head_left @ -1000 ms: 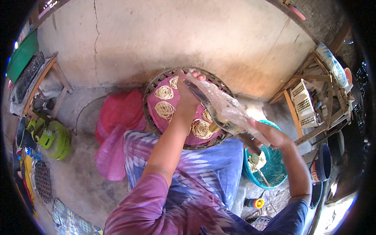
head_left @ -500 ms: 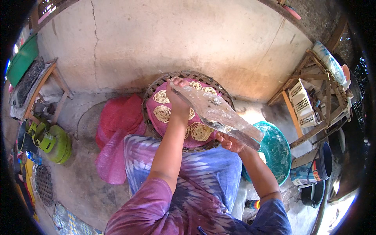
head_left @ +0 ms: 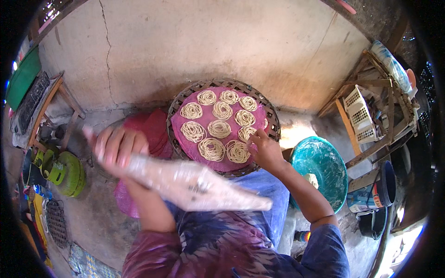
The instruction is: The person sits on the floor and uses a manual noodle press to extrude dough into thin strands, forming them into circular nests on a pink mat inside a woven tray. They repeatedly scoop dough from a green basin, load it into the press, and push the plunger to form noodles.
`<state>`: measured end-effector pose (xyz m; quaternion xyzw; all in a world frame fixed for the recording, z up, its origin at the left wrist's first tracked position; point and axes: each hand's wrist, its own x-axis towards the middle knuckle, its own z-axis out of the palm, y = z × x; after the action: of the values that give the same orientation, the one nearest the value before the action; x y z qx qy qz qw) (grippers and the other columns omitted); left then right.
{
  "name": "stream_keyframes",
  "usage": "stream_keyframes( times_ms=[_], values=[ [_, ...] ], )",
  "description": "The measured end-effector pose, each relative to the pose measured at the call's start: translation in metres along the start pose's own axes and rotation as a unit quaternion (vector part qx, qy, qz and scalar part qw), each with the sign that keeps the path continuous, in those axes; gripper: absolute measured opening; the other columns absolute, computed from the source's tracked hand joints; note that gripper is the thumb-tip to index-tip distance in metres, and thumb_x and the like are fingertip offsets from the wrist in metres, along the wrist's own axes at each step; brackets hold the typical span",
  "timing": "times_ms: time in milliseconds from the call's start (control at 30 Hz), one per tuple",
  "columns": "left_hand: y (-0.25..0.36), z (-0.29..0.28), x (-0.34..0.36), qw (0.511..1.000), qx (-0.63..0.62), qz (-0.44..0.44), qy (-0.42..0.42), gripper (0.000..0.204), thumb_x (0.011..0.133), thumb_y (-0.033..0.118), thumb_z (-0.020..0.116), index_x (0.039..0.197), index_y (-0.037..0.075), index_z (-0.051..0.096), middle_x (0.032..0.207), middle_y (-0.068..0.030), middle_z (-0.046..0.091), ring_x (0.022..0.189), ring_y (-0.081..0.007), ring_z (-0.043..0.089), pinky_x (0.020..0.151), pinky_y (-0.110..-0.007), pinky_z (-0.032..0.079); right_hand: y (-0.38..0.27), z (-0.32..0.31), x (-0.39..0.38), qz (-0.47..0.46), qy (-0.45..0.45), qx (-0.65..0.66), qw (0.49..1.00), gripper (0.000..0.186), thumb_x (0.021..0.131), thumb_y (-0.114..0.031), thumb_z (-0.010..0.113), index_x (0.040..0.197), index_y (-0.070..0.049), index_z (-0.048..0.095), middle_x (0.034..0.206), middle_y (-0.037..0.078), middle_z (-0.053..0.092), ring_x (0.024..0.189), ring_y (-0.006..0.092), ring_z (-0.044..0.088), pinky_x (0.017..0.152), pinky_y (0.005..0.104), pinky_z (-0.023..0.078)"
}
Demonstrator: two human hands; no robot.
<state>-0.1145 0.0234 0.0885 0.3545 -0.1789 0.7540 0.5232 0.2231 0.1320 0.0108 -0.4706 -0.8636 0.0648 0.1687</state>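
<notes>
My left hand (head_left: 118, 148) is wrapped round one end of a long wooden press piece (head_left: 185, 181), wide in the middle, pale with dough and blurred by motion. It hangs tilted over my lap. Coiled nests of pale noodle dough (head_left: 219, 129) lie on a pink mesh cloth (head_left: 182, 160) covering a round woven basket tray (head_left: 172, 109). At the tray's right edge is my right hand (head_left: 267, 150), fingers bent together beside a noodle nest (head_left: 246, 133). What they pinch, if anything, is hidden.
Right of the tray stands a teal basin (head_left: 330, 160) with a dough lump (head_left: 311, 180). Red mesh sacking (head_left: 157, 123) lies to its left. A green gas cylinder (head_left: 69, 173) stands farther left. At right are a wooden rack (head_left: 371, 83) and a paint bucket (head_left: 387, 180).
The wooden press piece has swung off the tray, left and toward me, in my left hand. My right hand has let go of its other end and moved to the tray's edge.
</notes>
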Motion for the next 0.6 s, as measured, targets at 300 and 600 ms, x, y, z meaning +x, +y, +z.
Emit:
stream_keyframes(
  times_ms=[300,600],
  values=[
    [0.011,-0.017,-0.134,0.805,0.171,0.001,0.567,0.06,0.091,0.065,0.042,0.068,0.012,0.057,0.056,-0.004,0.051,0.046,-0.0208,0.047,0.041,-0.03,0.036,-0.011,-0.001,0.0,-0.139,-0.002,0.039,0.99,0.027,0.07,0.004,0.058,0.09,-0.008,0.07,0.098,0.012,0.054,0.092,0.0323,0.057,0.079,0.0425,0.048],
    [-0.001,-0.081,-0.185,0.782,0.222,-0.088,0.576,0.058,0.089,0.064,0.048,0.096,0.007,0.054,0.091,-0.0099,0.056,0.089,-0.0264,0.056,0.093,-0.038,0.042,-0.012,0.009,0.004,-0.115,0.016,0.034,0.993,0.025,0.072,0.005,0.055,0.09,-0.006,0.067,0.1,0.013,0.055,0.094,0.0323,0.056,0.078,0.0431,0.047]
  ],
)
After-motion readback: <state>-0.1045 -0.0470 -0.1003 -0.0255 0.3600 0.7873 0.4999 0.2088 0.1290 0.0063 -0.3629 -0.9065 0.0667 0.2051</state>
